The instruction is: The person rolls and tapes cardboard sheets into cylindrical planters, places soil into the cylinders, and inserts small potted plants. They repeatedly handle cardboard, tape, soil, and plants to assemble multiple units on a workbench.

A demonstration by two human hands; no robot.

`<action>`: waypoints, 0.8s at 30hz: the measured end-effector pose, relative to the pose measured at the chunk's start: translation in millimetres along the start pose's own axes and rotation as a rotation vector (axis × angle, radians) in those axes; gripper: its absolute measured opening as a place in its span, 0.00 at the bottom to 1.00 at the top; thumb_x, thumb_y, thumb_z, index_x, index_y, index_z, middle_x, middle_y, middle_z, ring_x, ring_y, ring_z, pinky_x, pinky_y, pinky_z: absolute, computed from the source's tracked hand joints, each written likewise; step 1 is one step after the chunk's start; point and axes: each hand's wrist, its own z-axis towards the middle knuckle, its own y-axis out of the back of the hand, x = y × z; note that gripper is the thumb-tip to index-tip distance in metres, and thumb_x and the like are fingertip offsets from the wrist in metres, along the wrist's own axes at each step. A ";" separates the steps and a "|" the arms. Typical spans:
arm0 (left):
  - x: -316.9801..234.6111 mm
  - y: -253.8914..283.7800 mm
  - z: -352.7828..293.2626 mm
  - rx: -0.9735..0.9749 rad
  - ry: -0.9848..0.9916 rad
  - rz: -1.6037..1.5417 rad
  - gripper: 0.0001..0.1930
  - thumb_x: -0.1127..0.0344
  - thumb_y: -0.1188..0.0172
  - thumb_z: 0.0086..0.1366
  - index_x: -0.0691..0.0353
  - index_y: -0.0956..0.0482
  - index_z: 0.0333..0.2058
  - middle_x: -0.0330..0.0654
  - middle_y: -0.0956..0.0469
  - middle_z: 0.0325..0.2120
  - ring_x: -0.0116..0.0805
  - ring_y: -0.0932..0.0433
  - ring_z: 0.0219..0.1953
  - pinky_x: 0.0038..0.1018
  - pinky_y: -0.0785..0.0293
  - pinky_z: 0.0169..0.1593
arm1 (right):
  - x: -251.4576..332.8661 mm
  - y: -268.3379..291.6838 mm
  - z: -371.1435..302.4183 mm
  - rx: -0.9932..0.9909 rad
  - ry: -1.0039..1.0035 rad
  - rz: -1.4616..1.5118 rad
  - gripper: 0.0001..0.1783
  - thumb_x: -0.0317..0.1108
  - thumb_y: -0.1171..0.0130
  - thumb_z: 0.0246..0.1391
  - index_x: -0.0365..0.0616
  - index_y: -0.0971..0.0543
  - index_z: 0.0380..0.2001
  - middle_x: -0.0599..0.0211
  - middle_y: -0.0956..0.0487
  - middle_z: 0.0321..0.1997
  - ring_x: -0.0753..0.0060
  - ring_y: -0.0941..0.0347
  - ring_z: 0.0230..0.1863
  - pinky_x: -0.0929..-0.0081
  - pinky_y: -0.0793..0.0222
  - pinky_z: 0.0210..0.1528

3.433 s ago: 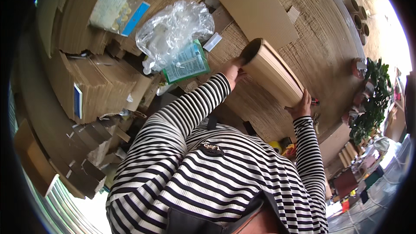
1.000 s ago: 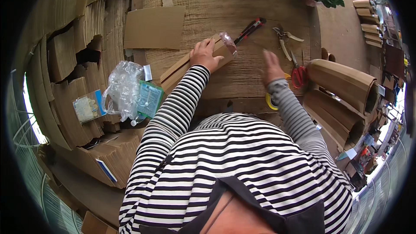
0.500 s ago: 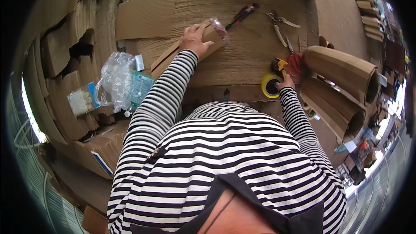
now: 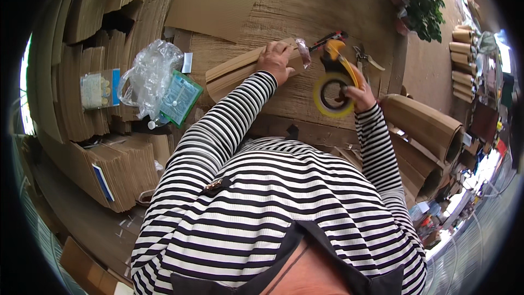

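Cardboard is everywhere I look, so I take the folded cardboard piece (image 4: pixel 245 71) lying on the wooden desk (image 4: pixel 305 0) as my landmark. Largest nearby are the cardboard rolls (image 4: pixel 426 128), well off to its right, and the stacks of flat cardboard (image 4: pixel 82 65) to its left. Between those stacks and the piece sits a crumpled clear plastic bag (image 4: pixel 150 76) with a green packet (image 4: pixel 179 98) under it.

My left hand (image 4: pixel 277 60) presses flat, fingers spread, on the right end of the piece. My right hand (image 4: pixel 357 90) is just right of it, closed around a yellow tape dispenser (image 4: pixel 334 84) with its roll, raised off the desk. A red-handled tool (image 4: pixel 327 38) and pliers (image 4: pixel 364 57) lie beyond the dispenser.

As I judge it, the risk is at that right end: a scrap of clear tape (image 4: pixel 302 53) sticks up there, and it could fold on itself. If my left hand eases, the folded piece may spring open or slide. The dispenser's blade also sits near my left fingers.
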 end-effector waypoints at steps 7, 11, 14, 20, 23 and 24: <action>-0.6 3.5 -6.9 0.025 0.006 -0.002 0.35 0.55 0.30 0.57 0.49 0.29 0.63 0.34 0.32 0.62 0.40 0.37 0.65 0.40 0.40 0.70 | 43.5 -89.0 93.4 -0.148 -0.045 -1.080 0.41 0.41 0.38 0.49 0.65 0.34 0.70 0.41 0.25 0.57 0.49 0.23 0.56 0.65 0.29 0.62; 5.1 -2.3 -8.0 -0.033 -0.047 -0.064 0.33 0.58 0.32 0.59 0.48 0.30 0.64 0.35 0.33 0.64 0.39 0.37 0.65 0.40 0.42 0.71 | 51.6 -121.6 108.7 -0.223 -0.166 -1.464 0.38 0.46 0.40 0.51 0.65 0.32 0.68 0.44 0.23 0.54 0.46 0.24 0.56 0.60 0.28 0.61; 10.0 -18.6 -9.5 -0.150 -0.068 -0.056 0.30 0.54 0.31 0.58 0.47 0.26 0.60 0.34 0.31 0.63 0.40 0.35 0.64 0.41 0.38 0.69 | 58.5 -144.1 112.4 -0.227 -0.276 -1.601 0.39 0.46 0.39 0.53 0.63 0.34 0.69 0.48 0.23 0.57 0.51 0.23 0.57 0.62 0.28 0.62; 4.9 -16.7 -11.7 -0.007 -0.031 0.056 0.37 0.54 0.34 0.62 0.54 0.37 0.66 0.44 0.42 0.70 0.44 0.40 0.67 0.41 0.42 0.71 | 63.6 -162.5 118.8 -0.140 -0.404 -1.768 0.39 0.50 0.42 0.58 0.63 0.38 0.72 0.49 0.28 0.64 0.51 0.28 0.63 0.60 0.32 0.66; 4.9 -16.7 -8.5 0.057 -0.043 0.108 0.38 0.53 0.35 0.63 0.54 0.40 0.68 0.44 0.48 0.71 0.44 0.43 0.68 0.40 0.44 0.71 | 63.9 -164.2 121.9 -0.097 -0.428 -1.782 0.40 0.50 0.41 0.56 0.61 0.38 0.72 0.48 0.24 0.61 0.50 0.24 0.59 0.60 0.27 0.62; 3.7 -16.3 -8.2 0.070 -0.046 0.122 0.39 0.53 0.35 0.63 0.54 0.41 0.68 0.44 0.48 0.71 0.44 0.43 0.68 0.40 0.44 0.71 | 69.2 -168.8 122.2 -0.070 -0.465 -1.769 0.41 0.50 0.41 0.56 0.61 0.39 0.72 0.48 0.23 0.60 0.51 0.23 0.58 0.60 0.26 0.61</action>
